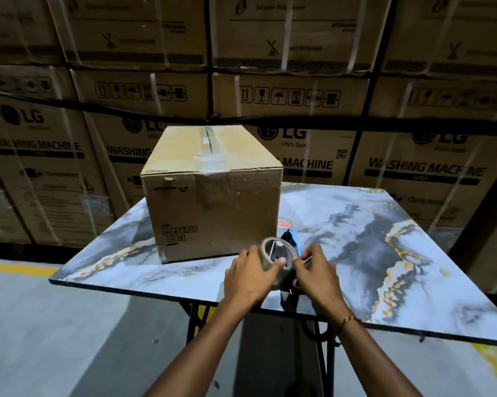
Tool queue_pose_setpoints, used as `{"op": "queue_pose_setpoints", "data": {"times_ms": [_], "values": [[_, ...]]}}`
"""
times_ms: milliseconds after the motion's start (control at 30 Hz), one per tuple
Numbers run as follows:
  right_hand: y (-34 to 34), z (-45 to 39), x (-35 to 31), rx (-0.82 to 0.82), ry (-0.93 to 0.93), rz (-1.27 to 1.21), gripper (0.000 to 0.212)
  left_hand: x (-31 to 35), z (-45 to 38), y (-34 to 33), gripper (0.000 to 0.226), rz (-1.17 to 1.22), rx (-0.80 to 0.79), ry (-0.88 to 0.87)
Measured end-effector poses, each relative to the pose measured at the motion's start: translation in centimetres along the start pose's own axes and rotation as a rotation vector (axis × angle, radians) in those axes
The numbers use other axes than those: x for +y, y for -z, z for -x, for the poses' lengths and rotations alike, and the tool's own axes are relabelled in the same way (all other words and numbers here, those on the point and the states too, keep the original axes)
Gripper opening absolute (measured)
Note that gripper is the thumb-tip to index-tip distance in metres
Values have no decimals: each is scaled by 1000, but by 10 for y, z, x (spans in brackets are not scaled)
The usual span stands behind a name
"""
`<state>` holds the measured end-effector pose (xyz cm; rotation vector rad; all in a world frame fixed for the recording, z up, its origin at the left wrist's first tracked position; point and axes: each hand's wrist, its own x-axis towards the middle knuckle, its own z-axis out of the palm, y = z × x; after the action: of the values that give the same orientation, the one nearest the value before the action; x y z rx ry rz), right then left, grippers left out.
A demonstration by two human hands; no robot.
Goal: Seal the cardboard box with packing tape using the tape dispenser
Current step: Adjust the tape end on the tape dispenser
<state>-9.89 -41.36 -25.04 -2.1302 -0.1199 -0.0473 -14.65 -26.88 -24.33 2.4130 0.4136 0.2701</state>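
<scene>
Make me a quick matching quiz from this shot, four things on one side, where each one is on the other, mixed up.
1. cardboard box
2. tape dispenser
3. bracelet
4. washing machine cartons

A. held in both hands
B. stacked behind the table
C. on the right wrist
D. standing on the marble-patterned table

Pairs: 1-D, 2-A, 3-C, 4-B

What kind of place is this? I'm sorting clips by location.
Likely a warehouse or stockroom: strapped washing machine cartons stacked as a wall, a concrete floor with a yellow line, and a small packing table holding a cardboard box.
</scene>
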Motion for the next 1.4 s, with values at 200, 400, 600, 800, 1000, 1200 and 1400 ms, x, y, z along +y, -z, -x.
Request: {"op": "queue_pose_setpoints", "data": {"times_ms": [200, 400, 600, 800, 1000, 1200, 1400], "values": [[12, 1, 20, 25, 79, -61, 7, 0, -27, 24, 59, -27, -36, -221], [41, -11, 57, -70, 376, 357, 66, -6, -40, 45, 54, -257, -109, -487], [43, -4, 58, -302, 498, 330, 55, -21, -37, 36, 54, -356, 106, -431], [32, 14, 57, -262, 639, 291, 41, -22, -23, 25, 51, -112, 138, -479], [21, 26, 62, -18, 781, 427, 25, -19, -25, 23, 51, -158, 105, -480], [19, 29, 54, 2, 786, 389, 11, -18, -31, 19, 55, -273, 118, -498], [16, 26, 45, -54, 678, 254, 23, -18, -30, 17, 57, -243, 120, -484]]}}
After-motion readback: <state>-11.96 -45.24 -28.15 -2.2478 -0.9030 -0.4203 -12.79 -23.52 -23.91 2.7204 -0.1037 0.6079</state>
